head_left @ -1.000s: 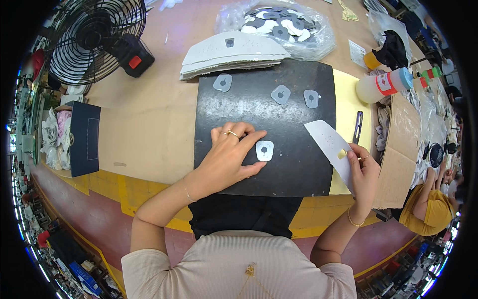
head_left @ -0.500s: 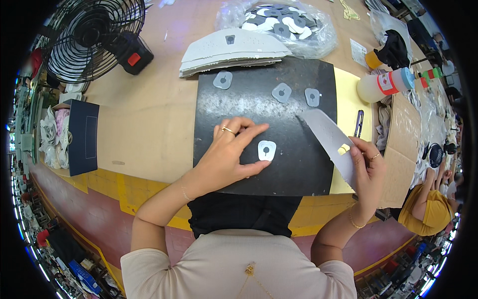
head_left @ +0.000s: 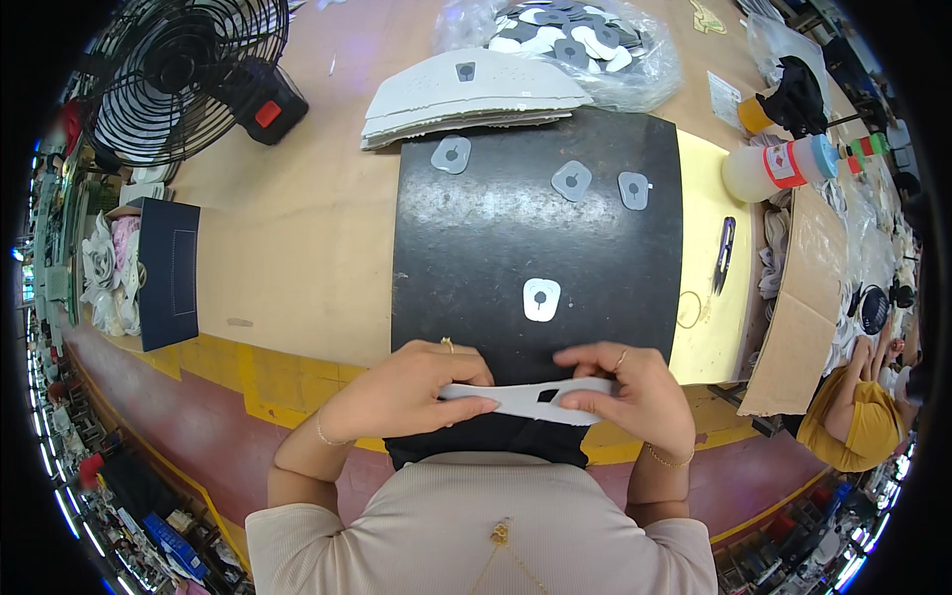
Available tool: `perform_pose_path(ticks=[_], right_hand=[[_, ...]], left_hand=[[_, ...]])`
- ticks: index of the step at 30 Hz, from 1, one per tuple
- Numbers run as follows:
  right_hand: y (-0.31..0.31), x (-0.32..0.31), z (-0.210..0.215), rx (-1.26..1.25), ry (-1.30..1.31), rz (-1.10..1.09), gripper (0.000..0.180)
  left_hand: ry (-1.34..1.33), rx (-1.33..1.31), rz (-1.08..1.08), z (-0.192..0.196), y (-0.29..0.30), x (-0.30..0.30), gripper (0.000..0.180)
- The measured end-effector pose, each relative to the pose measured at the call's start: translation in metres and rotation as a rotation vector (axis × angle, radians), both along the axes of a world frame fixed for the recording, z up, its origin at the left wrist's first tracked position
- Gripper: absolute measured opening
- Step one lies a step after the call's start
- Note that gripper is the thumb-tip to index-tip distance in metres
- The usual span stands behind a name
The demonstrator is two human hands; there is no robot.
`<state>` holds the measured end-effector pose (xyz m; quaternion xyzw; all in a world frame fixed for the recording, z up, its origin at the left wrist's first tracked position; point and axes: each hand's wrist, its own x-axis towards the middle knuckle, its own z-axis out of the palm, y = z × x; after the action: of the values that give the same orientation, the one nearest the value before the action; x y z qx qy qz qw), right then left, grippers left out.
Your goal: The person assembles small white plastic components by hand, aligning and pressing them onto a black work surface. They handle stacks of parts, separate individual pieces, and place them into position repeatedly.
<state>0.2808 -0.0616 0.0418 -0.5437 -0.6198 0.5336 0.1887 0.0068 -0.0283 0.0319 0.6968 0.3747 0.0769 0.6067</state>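
Observation:
My left hand [head_left: 426, 387] and my right hand [head_left: 635, 392] pinch a white, curved flat piece [head_left: 521, 400] between them, tilted at the near edge of a black mat [head_left: 466, 263]. A small dark opening shows in the piece beside my right thumb. Just beyond my hands, a small white patch [head_left: 541, 299] with a dark keyhole-like mark lies on the mat. Farther back on it rest three grey patches: one at left [head_left: 451, 155], another near the middle [head_left: 571, 181] and a third at right [head_left: 635, 190].
A stack of white curved pieces [head_left: 471, 94] sits behind the mat, before a plastic bag of cut pieces [head_left: 570, 45]. At right are a purple-handled cutter [head_left: 725, 255], a bottle [head_left: 778, 171] and a cardboard box [head_left: 803, 297]. A fan [head_left: 183, 74] and a dark-blue box [head_left: 169, 276] stand at left.
My right hand has brought the white curved piece left and toward me. My left hand has left the small white patch and now grips the curved piece's other end.

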Motion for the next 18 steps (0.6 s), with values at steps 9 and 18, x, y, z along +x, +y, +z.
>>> perform_pose_path(ticks=[9,18], right_hand=[[-0.018,0.014,-0.012,-0.053,-0.017,-0.177,0.013],[0.006,-0.009,-0.029,0.353,-0.062,-0.311,0.01]], left_hand=[[-0.108,-0.3,0.355,-0.011,-0.017,0.002,0.027],[0.079,0.429,0.53,-0.022,-0.007,0.036,0.021]])
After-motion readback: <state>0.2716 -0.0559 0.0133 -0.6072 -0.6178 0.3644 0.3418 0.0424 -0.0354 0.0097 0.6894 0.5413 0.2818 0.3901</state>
